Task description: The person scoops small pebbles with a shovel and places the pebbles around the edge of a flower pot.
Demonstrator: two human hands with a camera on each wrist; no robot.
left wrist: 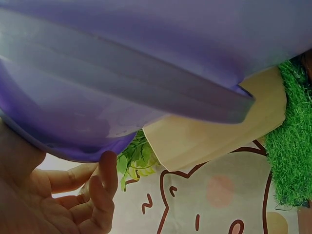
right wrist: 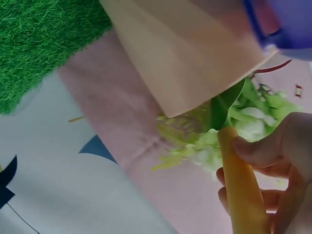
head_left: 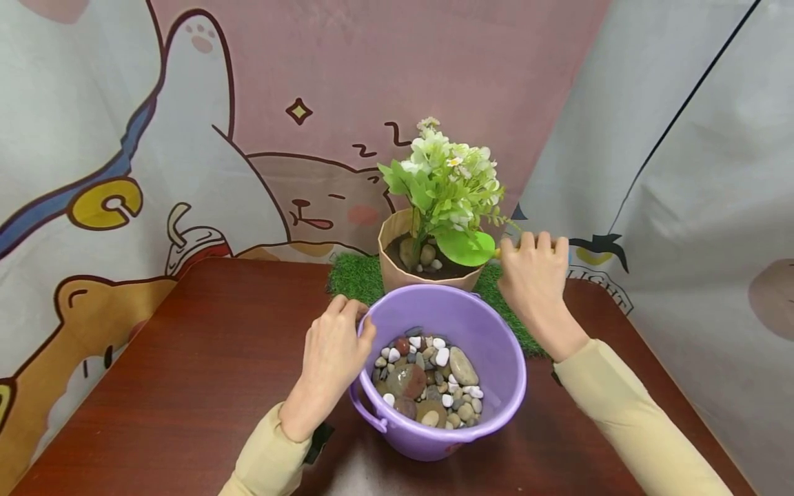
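Observation:
A purple bucket (head_left: 428, 444), holding wet pebbles and larger stones (head_left: 428, 386), stands in the middle of the table. My left hand (head_left: 335, 348) grips its rim at the left side; in the left wrist view the fingers (left wrist: 108, 168) curl by the bucket's edge. My right hand (head_left: 535, 282) holds a small shovel by its yellow handle (right wrist: 239, 185). The shovel's green blade (head_left: 468, 249) is inside the tan pot (head_left: 397, 275), over dark soil. Part of the blade is hidden by the pot wall in the right wrist view.
White-green flowers (head_left: 449, 172) rise from the pot, with a few stones at their stems. Beneath the pot lies a green grass mat (head_left: 353, 275). The brown table (head_left: 236, 358) reaches back to a cartoon-printed cloth (head_left: 397, 69). The bucket's handle (head_left: 369, 413) hangs at its left side.

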